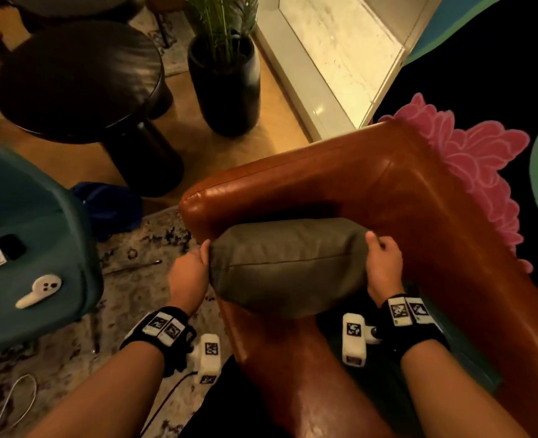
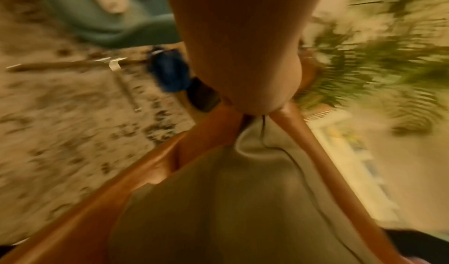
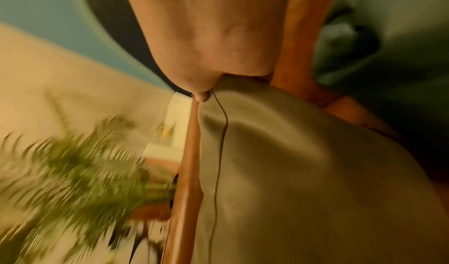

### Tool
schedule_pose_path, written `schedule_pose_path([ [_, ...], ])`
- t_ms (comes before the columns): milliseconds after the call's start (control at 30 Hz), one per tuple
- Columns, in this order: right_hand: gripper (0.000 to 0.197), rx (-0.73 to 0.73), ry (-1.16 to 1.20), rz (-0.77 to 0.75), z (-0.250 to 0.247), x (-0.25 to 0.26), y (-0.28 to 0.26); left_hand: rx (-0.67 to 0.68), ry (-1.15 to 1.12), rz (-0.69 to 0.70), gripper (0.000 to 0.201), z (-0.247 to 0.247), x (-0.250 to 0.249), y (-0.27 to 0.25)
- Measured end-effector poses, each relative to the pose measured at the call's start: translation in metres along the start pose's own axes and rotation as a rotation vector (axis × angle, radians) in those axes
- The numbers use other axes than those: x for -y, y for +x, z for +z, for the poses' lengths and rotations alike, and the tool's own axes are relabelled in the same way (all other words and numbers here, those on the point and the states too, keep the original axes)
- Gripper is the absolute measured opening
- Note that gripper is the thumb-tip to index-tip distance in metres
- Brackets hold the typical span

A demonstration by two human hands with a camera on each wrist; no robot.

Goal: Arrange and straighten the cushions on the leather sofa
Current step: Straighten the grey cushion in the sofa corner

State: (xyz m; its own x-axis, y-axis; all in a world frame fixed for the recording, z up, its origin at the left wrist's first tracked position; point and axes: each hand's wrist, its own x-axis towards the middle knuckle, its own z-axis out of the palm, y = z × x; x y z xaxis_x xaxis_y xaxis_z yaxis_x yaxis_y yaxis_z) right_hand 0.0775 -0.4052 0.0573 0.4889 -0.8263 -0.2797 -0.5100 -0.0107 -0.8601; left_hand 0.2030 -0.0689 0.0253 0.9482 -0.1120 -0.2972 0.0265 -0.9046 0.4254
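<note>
A grey-olive cushion (image 1: 288,265) lies across the corner of the brown leather sofa (image 1: 419,197), against its armrest. My left hand (image 1: 191,267) grips the cushion's left end, thumb on top. My right hand (image 1: 383,260) grips its right end near the sofa back. In the left wrist view the cushion (image 2: 243,201) bunches under my left hand (image 2: 252,103), with the sofa (image 2: 109,201) beside it. The right wrist view shows the cushion (image 3: 303,181) with its seam, pinched at the corner by my right hand (image 3: 206,87). A dark green cushion (image 1: 334,327) lies partly hidden beneath.
A black planter with a green plant (image 1: 225,77) and a round dark side table (image 1: 81,80) stand beyond the armrest. A teal chair (image 1: 33,235) carrying a white controller (image 1: 40,290) is at left. A patterned rug (image 1: 141,273) covers the floor, with a blue cloth (image 1: 109,203) on it.
</note>
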Motion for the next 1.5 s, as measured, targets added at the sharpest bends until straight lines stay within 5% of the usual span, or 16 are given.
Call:
schedule_pose_path([
  [133,0.026,0.098,-0.067,-0.212,-0.018,0.024,0.005,-0.247,0.01,0.141,0.048,-0.03,-0.004,0.004],
  [433,0.006,0.066,0.172,0.077,-0.04,0.032,0.01,-0.196,-0.022,0.1,0.06,-0.051,-0.003,0.018],
  [600,0.01,0.034,0.119,0.011,-0.055,0.044,0.004,0.136,-0.562,0.035,0.064,-0.054,-0.014,-0.001],
  [733,0.014,0.018,0.174,-0.249,-0.053,0.115,-0.021,0.35,-0.771,-0.164,0.064,-0.043,0.027,-0.002],
  [900,0.02,0.286,-0.038,-0.549,0.035,0.134,-0.126,0.421,-0.279,-0.285,0.031,-0.012,0.029,-0.005],
  [967,0.015,0.444,-0.232,-0.584,0.082,0.108,-0.154,0.524,-0.519,-0.306,0.052,-0.013,-0.004,-0.013],
  [1033,0.008,0.594,-0.395,-0.481,0.121,0.075,-0.164,0.729,-0.913,-0.431,0.07,-0.017,-0.031,-0.02],
  [1100,0.027,0.758,-0.507,-0.279,0.145,0.05,-0.167,0.814,-0.979,-0.473,0.067,-0.018,-0.036,-0.026],
  [1233,0.029,1.081,-0.326,-0.09,0.13,0.022,-0.135,0.591,-0.863,-0.47,0.031,-0.008,-0.011,-0.036],
  [1300,0.018,0.769,-0.27,-0.115,0.102,0.015,-0.083,0.51,-0.888,-0.498,0.014,-0.005,0.006,-0.039],
  [1367,0.025,0.164,-0.39,-0.135,0.07,0.009,-0.019,0.476,-0.924,-0.546,0.015,-0.005,0.017,-0.041],
  [1400,0.034,-0.028,-0.458,-0.053,0.051,0.012,0.009,0.478,-0.938,-0.549,0.024,-0.003,0.021,-0.042],
  [1433,0.045,-0.095,-0.474,0.06,0.038,0.013,0.035,0.495,-0.948,-0.557,0.035,0.0,0.023,-0.041],
  [1500,0.058,0.006,-0.431,0.162,0.03,0.008,0.073,0.538,-0.961,-0.556,0.041,0.0,0.029,-0.042],
])
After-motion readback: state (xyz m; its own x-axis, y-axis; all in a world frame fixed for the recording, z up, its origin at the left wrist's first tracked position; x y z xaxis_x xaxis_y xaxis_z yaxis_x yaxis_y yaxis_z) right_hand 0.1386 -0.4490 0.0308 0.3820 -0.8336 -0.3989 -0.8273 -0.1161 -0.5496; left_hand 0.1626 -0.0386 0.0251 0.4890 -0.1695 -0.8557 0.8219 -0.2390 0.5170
